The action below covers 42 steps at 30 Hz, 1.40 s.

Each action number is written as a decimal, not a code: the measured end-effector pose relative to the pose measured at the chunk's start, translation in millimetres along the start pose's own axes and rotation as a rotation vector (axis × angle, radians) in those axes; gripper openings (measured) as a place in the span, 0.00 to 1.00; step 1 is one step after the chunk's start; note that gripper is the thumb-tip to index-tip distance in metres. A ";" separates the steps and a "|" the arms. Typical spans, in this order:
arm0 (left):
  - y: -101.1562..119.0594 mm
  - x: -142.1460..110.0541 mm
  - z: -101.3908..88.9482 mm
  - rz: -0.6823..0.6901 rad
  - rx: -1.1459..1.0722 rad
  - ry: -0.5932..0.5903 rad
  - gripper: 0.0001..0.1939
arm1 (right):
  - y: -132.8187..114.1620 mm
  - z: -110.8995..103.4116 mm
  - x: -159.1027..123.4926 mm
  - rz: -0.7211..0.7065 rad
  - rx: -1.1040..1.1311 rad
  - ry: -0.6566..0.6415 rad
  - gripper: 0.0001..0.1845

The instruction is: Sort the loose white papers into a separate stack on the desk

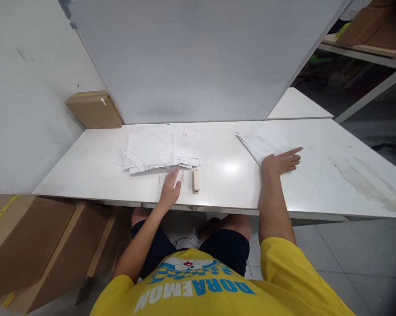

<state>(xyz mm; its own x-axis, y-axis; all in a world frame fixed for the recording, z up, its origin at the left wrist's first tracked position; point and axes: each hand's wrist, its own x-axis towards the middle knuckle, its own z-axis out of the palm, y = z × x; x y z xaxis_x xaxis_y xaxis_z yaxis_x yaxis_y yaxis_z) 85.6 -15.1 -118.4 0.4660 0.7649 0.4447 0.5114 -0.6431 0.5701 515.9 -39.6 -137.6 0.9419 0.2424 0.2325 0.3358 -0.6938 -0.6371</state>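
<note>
Our left hand (170, 189) is uncurled by the paper pile (153, 151), right hand (282, 162) splayed over some sheets (262, 140), cream gadget (196, 181) near the front edge of the counter (230, 191).

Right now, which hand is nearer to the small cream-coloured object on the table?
The left. The left hand is just left of the small cream-coloured object, not touching it; the right hand is farther away, to its right, at the right-hand papers.

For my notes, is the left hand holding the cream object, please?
No, the cream object lies on the table, apart from the left hand.
</note>
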 end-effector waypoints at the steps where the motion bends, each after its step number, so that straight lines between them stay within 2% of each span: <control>1: -8.1 5.6 -7.3 0.018 0.064 0.035 0.27 | 1.4 0.6 0.1 0.028 -0.003 0.003 0.48; 3: -29.4 19.3 -24.3 0.023 0.209 0.125 0.26 | 4.1 0.8 0.7 0.091 -0.015 0.005 0.48; 5: -53.5 32.3 -39.9 -0.005 0.334 0.185 0.28 | 7.2 1.1 1.3 0.050 -0.007 -0.035 0.44; 8: -81.5 42.2 -52.1 -0.112 0.415 0.161 0.35 | 11.7 3.4 1.9 -0.008 -0.006 -0.065 0.38; 10: -89.5 41.9 -52.4 -0.146 0.427 0.160 0.36 | 14.0 5.2 1.3 -0.029 0.004 -0.048 0.35; 13: -89.2 37.6 -48.3 -0.117 0.421 0.211 0.30 | 16.4 4.3 -1.5 -0.047 0.043 -0.007 0.32; 16: -84.6 33.8 -47.6 -0.101 0.371 0.249 0.22 | 17.0 -2.0 -5.2 -0.071 0.086 -0.028 0.29; 19: -81.0 28.9 -52.9 -0.122 0.291 0.291 0.22 | 10.6 -10.8 -15.4 -0.111 0.152 -0.044 0.27; 21: -77.2 23.9 -56.4 -0.134 0.263 0.369 0.24 | -1.2 -17.4 -34.7 -0.154 0.268 -0.024 0.24; 23: -69.9 19.8 -56.0 -0.092 0.267 0.450 0.26 | -19.4 -25.5 -70.4 -0.200 0.471 -0.068 0.22; 24: -64.7 19.1 -53.6 -0.037 0.277 0.460 0.26 | -30.6 -30.2 -94.4 -0.223 0.602 -0.152 0.21; 25: -58.4 19.8 -49.8 0.038 0.288 0.437 0.26 | -42.7 -35.3 -121.2 -0.239 0.740 -0.306 0.21; 26: -51.2 21.9 -44.7 0.124 0.299 0.379 0.26 | -55.5 -40.5 -149.2 -0.256 0.875 -0.535 0.22; 27: -43.1 25.4 -38.9 0.221 0.310 0.281 0.24 | -68.5 -45.3 -176.6 -0.272 1.004 -0.781 0.25; 28: -34.4 29.9 -33.0 0.306 0.315 0.169 0.22 | -80.8 -49.5 -201.3 -0.276 1.115 -0.973 0.29; 29: -25.6 35.2 -27.7 0.377 0.316 0.057 0.21 | -91.4 -52.9 -221.7 -0.233 1.210 -1.067 0.30; 30: -17.5 40.9 -23.4 0.443 0.312 -0.054 0.20 | -99.3 -55.3 -236.9 -0.171 1.284 -1.093 0.29; 33: -6.0 58.7 -21.4 0.604 0.299 -0.285 0.21 | -101.4 -55.6 -251.5 0.068 1.413 -0.903 0.26; 35: -15.8 69.1 -29.8 0.582 0.318 -0.296 0.24 | -86.8 -52.3 -244.2 0.166 1.399 -0.773 0.26; 36: -25.7 73.2 -35.9 0.504 0.340 -0.248 0.27 | -77.0 -51.0 -239.1 0.192 1.377 -0.730 0.26; 39: -65.0 81.1 -55.6 0.126 0.394 -0.034 0.36 | -47.5 -53.1 -228.7 0.221 1.319 -0.643 0.25; 40: -77.5 82.6 -61.0 0.025 0.389 -0.002 0.40 | -39.6 -55.6 -228.2 0.221 1.311 -0.623 0.25; 42: -96.1 84.9 -69.1 -0.051 0.386 -0.014 0.44 | -28.1 -61.2 -230.5 0.215 1.303 -0.590 0.25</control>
<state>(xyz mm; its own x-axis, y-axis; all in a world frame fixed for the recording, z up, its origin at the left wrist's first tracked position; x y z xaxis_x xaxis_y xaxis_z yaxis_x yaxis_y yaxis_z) 26.1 114.2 -87.6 0.4411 0.7974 0.4119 0.7669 -0.5733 0.2886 288.9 -117.5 -128.4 0.7318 0.6770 -0.0784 -0.3456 0.2694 -0.8989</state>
